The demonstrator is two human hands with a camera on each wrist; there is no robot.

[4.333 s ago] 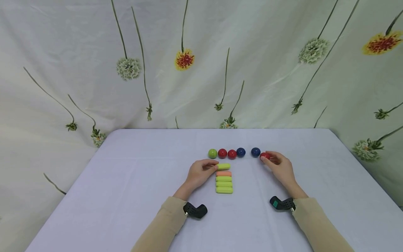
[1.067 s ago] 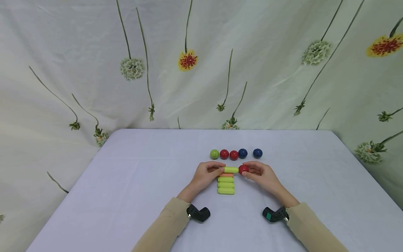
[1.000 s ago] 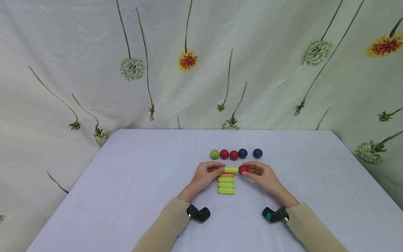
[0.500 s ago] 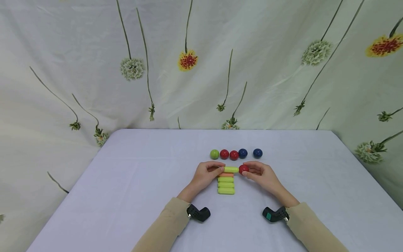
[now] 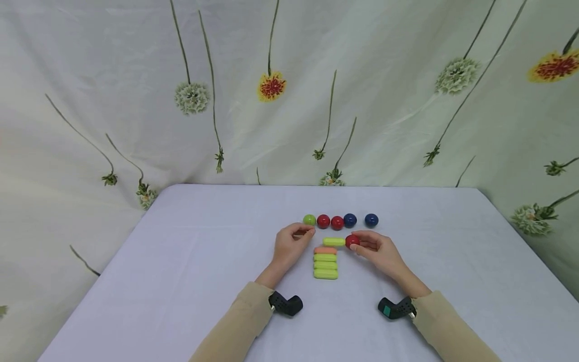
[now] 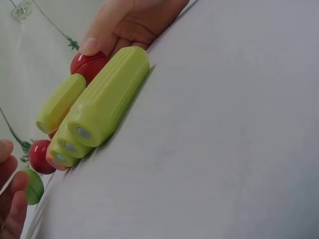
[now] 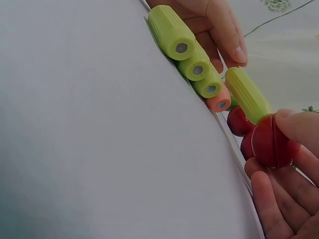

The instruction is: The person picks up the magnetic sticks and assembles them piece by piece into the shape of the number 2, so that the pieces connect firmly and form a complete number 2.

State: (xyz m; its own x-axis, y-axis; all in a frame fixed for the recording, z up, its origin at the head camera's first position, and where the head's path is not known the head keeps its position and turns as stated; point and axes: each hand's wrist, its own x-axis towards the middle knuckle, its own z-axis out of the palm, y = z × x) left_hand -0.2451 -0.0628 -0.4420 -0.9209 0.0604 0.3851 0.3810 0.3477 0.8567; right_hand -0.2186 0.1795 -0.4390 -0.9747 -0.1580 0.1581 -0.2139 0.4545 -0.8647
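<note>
In the head view my right hand (image 5: 381, 251) pinches a red ball (image 5: 352, 241) between thumb and fingers. A yellow-green magnetic rod (image 5: 333, 242) touches the ball's left side, its other end free; the right wrist view shows that rod (image 7: 247, 94) meeting the red ball (image 7: 271, 142). Left of it, my left hand (image 5: 289, 246) has loosely bent fingers with nothing between them, its fingertips just in front of a green ball (image 5: 309, 219). Closer to me lie an orange rod (image 5: 325, 250) and several yellow-green rods (image 5: 325, 265), stacked side by side, with metal discs in their ends.
Behind the hands, a row on the white table (image 5: 203, 261) holds the green ball, two red balls (image 5: 336, 222) and two blue balls (image 5: 371, 219), the right blue one standing apart. A flowered cloth (image 5: 289, 125) hangs behind the table.
The right hand brought the red ball from the row's right end to the rod. Since half a second ago, my left hand has let go of the rod and moved back toward the green ball.
</note>
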